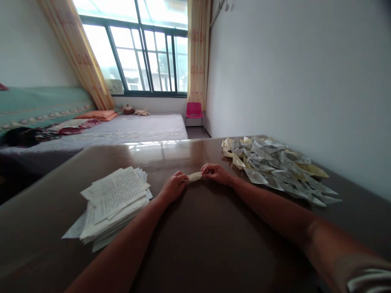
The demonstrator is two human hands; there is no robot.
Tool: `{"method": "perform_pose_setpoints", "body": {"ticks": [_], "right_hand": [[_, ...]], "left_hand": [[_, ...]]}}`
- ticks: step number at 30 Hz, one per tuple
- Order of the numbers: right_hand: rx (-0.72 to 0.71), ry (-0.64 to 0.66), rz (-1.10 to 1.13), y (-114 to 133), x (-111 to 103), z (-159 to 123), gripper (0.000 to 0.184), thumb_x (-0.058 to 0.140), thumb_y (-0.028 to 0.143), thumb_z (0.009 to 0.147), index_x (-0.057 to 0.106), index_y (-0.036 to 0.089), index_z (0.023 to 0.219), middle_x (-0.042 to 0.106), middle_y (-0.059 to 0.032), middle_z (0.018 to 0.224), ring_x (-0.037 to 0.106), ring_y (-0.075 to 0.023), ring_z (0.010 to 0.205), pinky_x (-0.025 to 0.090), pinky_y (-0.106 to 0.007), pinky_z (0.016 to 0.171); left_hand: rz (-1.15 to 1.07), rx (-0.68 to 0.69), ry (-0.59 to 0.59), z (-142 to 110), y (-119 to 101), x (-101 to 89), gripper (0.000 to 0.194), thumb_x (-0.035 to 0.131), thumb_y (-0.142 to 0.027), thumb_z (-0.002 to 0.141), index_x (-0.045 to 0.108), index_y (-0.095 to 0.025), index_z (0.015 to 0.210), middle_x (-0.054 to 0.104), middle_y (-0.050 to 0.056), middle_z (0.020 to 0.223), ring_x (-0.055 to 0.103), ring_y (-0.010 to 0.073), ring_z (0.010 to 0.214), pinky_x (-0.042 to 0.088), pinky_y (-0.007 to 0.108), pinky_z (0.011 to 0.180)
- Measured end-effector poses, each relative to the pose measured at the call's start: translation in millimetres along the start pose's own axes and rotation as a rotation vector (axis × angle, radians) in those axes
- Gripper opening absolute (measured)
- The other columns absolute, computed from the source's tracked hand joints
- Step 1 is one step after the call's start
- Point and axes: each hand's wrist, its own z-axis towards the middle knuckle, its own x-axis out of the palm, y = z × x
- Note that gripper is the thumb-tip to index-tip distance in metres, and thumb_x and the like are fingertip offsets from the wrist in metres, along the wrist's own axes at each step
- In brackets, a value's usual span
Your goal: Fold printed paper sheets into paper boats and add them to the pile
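Between my two hands, a small folded piece of printed paper (pixel 194 176) is held just at the tabletop. My left hand (pixel 176 184) pinches its left end, and my right hand (pixel 215 173) grips the right end. Fingers cover both ends, so the full shape of the fold is hidden. Left of my left hand lies a stack of loose printed sheets (pixel 117 193) with uneven edges. To the right of my right hand is a heap of folded paper boats (pixel 275 165), mostly grey-white with some yellowish ones.
The glossy brown table (pixel 195 244) meets a white wall (pixel 293 73) on its right. Beyond its far edge stand a bed (pixel 152 126) with orange folded cloth (pixel 102 115) and a pink chair (pixel 194 110). A curtained window (pixel 137 57) is at the back.
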Motion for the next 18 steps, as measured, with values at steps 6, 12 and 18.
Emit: {"method": "perform_pose_setpoints", "body": {"ticks": [6,12,18], "right_hand": [[-0.051,0.016,-0.164,22,6,1,0.014,0.063,0.032,0.081,0.070,0.021,0.075,0.068,-0.0025,0.091,0.063,-0.0161,0.087,0.050,-0.030,0.084],[-0.067,-0.109,-0.309,49,-11,-49,0.013,0.060,0.027,0.085,0.073,0.023,0.083,0.070,-0.0025,0.090,0.065,-0.0168,0.086,0.051,-0.030,0.083],[0.085,-0.489,-0.676,60,-113,-141,0.019,0.056,0.024,0.088,0.073,0.019,0.095,0.070,-0.0061,0.102,0.065,-0.0182,0.094,0.050,-0.030,0.088]], "left_hand": [[0.083,0.121,0.025,0,-23,6.7,0.019,0.041,-0.024,0.088,0.059,-0.020,0.083,0.058,0.007,0.090,0.055,0.0224,0.088,0.046,0.036,0.083],[0.200,0.246,0.047,-7,-21,8.8,0.031,0.045,-0.040,0.090,0.050,-0.029,0.118,0.047,0.006,0.132,0.059,0.0220,0.106,0.050,0.037,0.089],[0.274,0.330,-0.077,-1,-30,-3.7,0.035,0.040,-0.044,0.092,0.053,-0.029,0.121,0.048,0.007,0.136,0.065,0.0202,0.098,0.057,0.033,0.081]]}}
